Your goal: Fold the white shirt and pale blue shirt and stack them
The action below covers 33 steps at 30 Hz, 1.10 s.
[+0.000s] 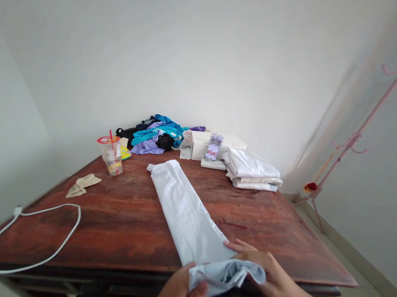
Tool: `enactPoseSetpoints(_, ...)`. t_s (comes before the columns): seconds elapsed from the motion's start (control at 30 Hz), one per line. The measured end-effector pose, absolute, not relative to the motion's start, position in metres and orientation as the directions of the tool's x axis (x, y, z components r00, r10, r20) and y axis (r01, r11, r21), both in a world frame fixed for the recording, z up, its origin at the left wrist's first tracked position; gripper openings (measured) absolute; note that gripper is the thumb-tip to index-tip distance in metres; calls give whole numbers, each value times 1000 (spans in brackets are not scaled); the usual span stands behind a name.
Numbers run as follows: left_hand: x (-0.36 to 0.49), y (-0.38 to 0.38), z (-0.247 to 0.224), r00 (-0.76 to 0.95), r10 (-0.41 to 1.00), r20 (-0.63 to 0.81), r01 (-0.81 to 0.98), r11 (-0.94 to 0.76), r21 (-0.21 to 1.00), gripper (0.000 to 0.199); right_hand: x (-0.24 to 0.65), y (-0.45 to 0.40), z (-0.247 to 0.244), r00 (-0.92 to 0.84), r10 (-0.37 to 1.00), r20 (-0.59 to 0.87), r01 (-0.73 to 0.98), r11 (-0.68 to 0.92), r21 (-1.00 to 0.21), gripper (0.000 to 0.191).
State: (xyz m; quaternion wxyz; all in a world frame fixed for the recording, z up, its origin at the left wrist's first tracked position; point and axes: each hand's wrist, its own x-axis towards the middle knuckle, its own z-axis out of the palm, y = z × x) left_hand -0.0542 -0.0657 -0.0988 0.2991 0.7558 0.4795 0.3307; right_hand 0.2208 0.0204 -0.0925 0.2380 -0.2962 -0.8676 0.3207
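Observation:
A long strip of folded white cloth (186,212) lies on the wooden table (126,217), running from its middle to the front edge. At the near end the cloth is bent up and gathered, with layered edges showing. My left hand (178,295) grips the left side of this end, thumb on the near face. On the right side, my right hand (264,270) holds the same end, its fingers reaching over the cloth and its thumb mostly hidden. The exact kind of garment or linen cannot be made out.
A stack of folded white cloth (253,167) lies by a white box (199,143) at the back right. Behind are a clothes heap (160,135) and a plastic cup (112,156) with a straw. A white cable (76,221) and beige cloth (82,185) lie left. A pink rack (366,121) leans right.

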Motion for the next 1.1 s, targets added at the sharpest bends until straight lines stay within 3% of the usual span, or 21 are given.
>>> enactPoseSetpoints(0.13,-51,-64,-92,60,995,83,271,-96,958,58,197,30,-86,-516,814,266,396,502,-769,44)
enactPoseSetpoints(0.27,-46,-54,-89,-81,994,74,103,-66,993,74,173,54,-89,-349,880,322,385,448,-807,50)
enactPoseSetpoints(0.4,-41,-46,-96,-98,993,72,47,-68,997,90,152,80,-103,-300,919,256,366,359,-859,53)
enactPoseSetpoints(0.57,-40,-35,-113,-191,963,189,278,-132,952,75,141,97,-121,-323,924,206,483,348,-803,52)
enactPoseSetpoints(0.7,-43,-31,-120,-242,915,323,608,-117,785,50,138,99,-124,-276,929,246,600,367,-711,38)
enactPoseSetpoints(0.83,-46,-33,-122,-161,867,471,843,-127,523,42,135,96,-119,-252,941,228,681,340,-648,30)
enactPoseSetpoints(0.9,-51,-37,-118,12,849,528,886,-254,389,52,134,96,-114,-259,945,200,709,326,-626,28)
enactPoseSetpoints(1.0,-62,-43,-105,398,807,436,817,-528,232,79,135,99,-106,-303,935,184,685,348,-640,28)
enactPoseSetpoints(1.1,-73,-41,-96,556,774,302,756,-622,202,99,136,103,-103,-338,926,166,666,360,-653,30)
